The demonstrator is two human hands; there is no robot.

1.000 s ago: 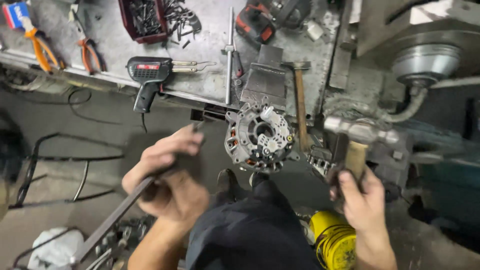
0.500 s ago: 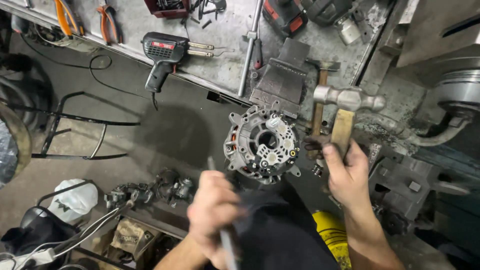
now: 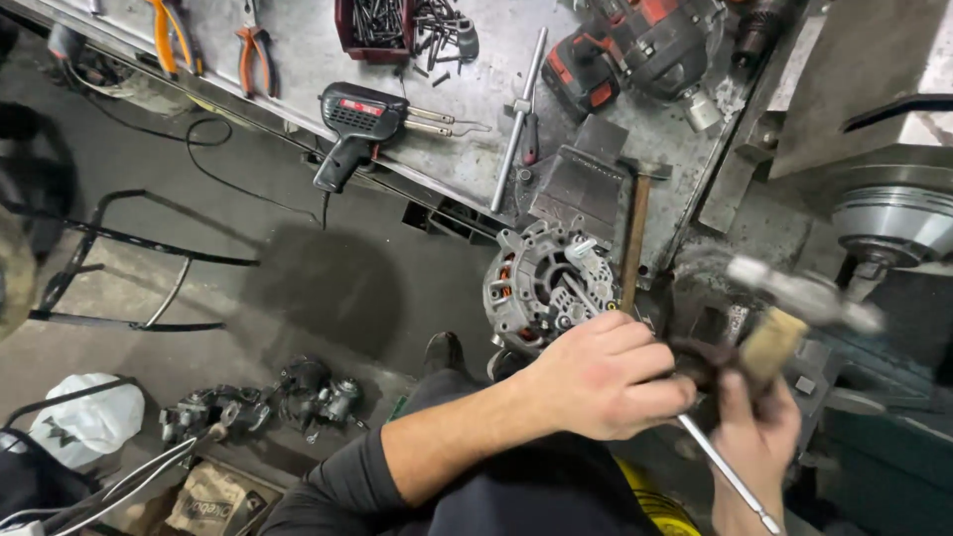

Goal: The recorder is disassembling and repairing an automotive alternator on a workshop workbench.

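A silver alternator [image 3: 544, 281] with copper windings showing sits at the edge of the metal workbench [image 3: 298, 69]. My left hand [image 3: 604, 385] is closed around a thin steel rod [image 3: 730, 476]. The rod's upper end rests on the alternator's face and its other end points down to the right. My right hand [image 3: 756, 442] grips the wooden handle of a hammer [image 3: 784, 318]. The hammer's steel head is motion-blurred, up and to the right of the left hand.
On the bench lie a black soldering gun [image 3: 352, 129], orange-handled pliers [image 3: 171, 38], a red tray of bits [image 3: 375, 22], a cordless drill [image 3: 635, 50], a steel bar [image 3: 520, 119] and a second hammer [image 3: 635, 238]. Old parts [image 3: 268, 402] and a white bag [image 3: 89, 422] lie on the floor.
My left hand has come up from below with the rod and set it against the alternator. The hammer in my right hand has moved right and is now blurred.
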